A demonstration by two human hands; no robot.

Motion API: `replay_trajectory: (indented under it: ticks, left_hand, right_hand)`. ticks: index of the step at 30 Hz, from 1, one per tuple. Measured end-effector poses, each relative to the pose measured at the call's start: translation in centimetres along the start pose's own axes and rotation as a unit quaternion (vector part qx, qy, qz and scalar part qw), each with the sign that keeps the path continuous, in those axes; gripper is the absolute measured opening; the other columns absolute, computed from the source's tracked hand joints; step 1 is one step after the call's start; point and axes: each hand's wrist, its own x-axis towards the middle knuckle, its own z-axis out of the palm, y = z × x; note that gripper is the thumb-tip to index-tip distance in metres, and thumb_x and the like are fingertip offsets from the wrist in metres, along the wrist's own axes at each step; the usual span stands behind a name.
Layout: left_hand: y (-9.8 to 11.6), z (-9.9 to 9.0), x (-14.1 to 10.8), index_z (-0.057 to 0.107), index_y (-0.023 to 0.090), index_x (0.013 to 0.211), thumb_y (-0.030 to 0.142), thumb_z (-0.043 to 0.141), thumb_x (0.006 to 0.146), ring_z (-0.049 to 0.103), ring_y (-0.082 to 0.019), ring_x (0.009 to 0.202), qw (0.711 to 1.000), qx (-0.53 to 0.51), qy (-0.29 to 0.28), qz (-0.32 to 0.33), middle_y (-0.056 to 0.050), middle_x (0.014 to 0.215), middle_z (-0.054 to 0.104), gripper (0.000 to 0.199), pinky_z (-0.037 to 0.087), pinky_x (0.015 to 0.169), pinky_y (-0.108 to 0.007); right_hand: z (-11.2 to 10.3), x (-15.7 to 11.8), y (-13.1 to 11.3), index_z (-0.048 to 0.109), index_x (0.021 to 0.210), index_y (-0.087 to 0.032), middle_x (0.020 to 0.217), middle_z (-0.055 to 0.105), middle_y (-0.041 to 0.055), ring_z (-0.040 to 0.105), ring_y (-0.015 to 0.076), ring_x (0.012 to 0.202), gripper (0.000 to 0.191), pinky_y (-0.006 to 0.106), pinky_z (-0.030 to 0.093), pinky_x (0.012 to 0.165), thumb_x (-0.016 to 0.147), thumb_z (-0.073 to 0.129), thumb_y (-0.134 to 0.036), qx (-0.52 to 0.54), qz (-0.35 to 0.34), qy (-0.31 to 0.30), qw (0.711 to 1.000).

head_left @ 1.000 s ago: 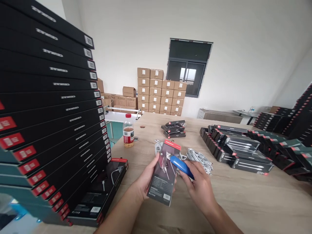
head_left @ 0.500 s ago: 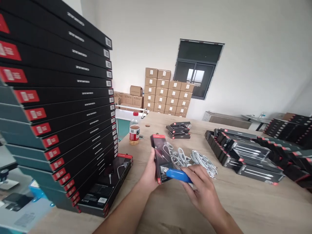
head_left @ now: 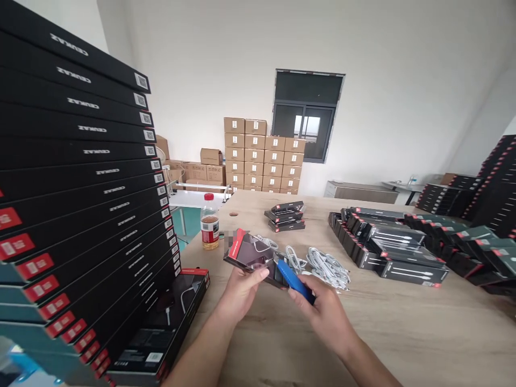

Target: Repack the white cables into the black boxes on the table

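My left hand [head_left: 241, 294] grips a black cable box [head_left: 250, 252] with a red end, thumb on top, holding it tilted above the table. In my right hand [head_left: 322, 306] is a blue utility knife [head_left: 293, 279]; its tip meets the box's right-hand side. How far the blade is out I cannot tell. Just beyond the box and knife lie coiled white cables [head_left: 328, 266], with another coil [head_left: 296, 259] beside them. A second flat black box [head_left: 177, 317] rests on the table left of my left forearm.
A tall stack of black boxes [head_left: 100, 172] rises at the left. A bottle with a red cap [head_left: 209, 228] stands near the table's left edge. Small boxes [head_left: 285, 216] are piled farther back, with rows of black boxes [head_left: 403, 247] at the right. Cartons [head_left: 253, 156] line the wall.
The box in my left hand has turned from near upright to lying more sideways. The knife has swung to point up and away along its right side. My view has shifted right.
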Motion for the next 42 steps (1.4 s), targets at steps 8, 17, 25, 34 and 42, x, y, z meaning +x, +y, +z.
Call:
replay_trajectory:
  ticks: [8, 17, 25, 34, 42]
  left_hand:
    - [0.1, 0.4, -0.3, 0.069, 0.023, 0.123, 0.009, 0.084, 0.065, 0.068, -0.026, 0.109, 0.999, 0.033, 0.012, 0.025, -0.006, 0.112, 0.076, 0.062, 0.048, 0.1, -0.037]
    - [-1.4, -0.4, -0.7, 0.076, 0.02, 0.109, 0.012, 0.081, 0.069, 0.067, -0.028, 0.112, 0.994, 0.111, -0.001, -0.001, -0.008, 0.116, 0.075, 0.042, 0.047, 0.102, -0.036]
    - [-1.0, 0.9, -1.2, 0.075, 0.016, 0.094, 0.011, 0.072, 0.061, 0.069, -0.028, 0.092, 0.997, 0.056, -0.018, -0.06, -0.007, 0.094, 0.077, 0.034, 0.055, 0.08, -0.037]
    - [-0.2, 1.0, -0.8, 0.071, 0.014, 0.109, 0.016, 0.076, 0.064, 0.068, -0.029, 0.094, 0.995, 0.008, 0.002, -0.098, -0.009, 0.098, 0.076, 0.045, 0.054, 0.082, -0.04]
    - [-1.0, 1.0, -0.9, 0.071, 0.016, 0.099, 0.011, 0.071, 0.056, 0.066, -0.021, 0.08, 0.991, -0.025, 0.011, -0.127, -0.003, 0.084, 0.074, 0.043, 0.049, 0.075, -0.033]
  right_hand:
    - [0.8, -0.7, -0.6, 0.065, 0.089, -0.023, 0.072, 0.06, -0.0026, 0.052, 0.0152, 0.063, 0.018, 0.025, 0.04, 0.057, 0.091, 0.059, -0.04, 0.016, 0.018, -0.05, 0.998]
    - [3.1, 0.4, -0.4, 0.057, 0.084, -0.021, 0.066, 0.059, -0.0017, 0.054, 0.0168, 0.061, 0.03, 0.027, 0.042, 0.057, 0.089, 0.052, -0.05, 0.064, 0.113, 0.05, 0.99]
    - [-2.1, 1.9, 3.6, 0.055, 0.07, -0.022, 0.059, 0.054, -0.0012, 0.052, 0.0186, 0.057, 0.043, 0.029, 0.04, 0.056, 0.077, 0.053, -0.064, 0.02, 0.177, 0.131, 0.975]
    - [-10.2, -1.7, 7.7, 0.052, 0.065, -0.026, 0.074, 0.069, 0.0065, 0.067, 0.0274, 0.075, 0.028, 0.033, 0.041, 0.063, 0.082, 0.055, -0.047, -0.305, 0.346, -0.048, 0.886]
    - [-13.0, -3.6, 7.0, 0.062, 0.07, -0.024, 0.094, 0.074, 0.0153, 0.07, 0.0368, 0.096, 0.031, 0.042, 0.045, 0.074, 0.089, 0.053, -0.046, -0.403, 0.405, -0.072, 0.818]
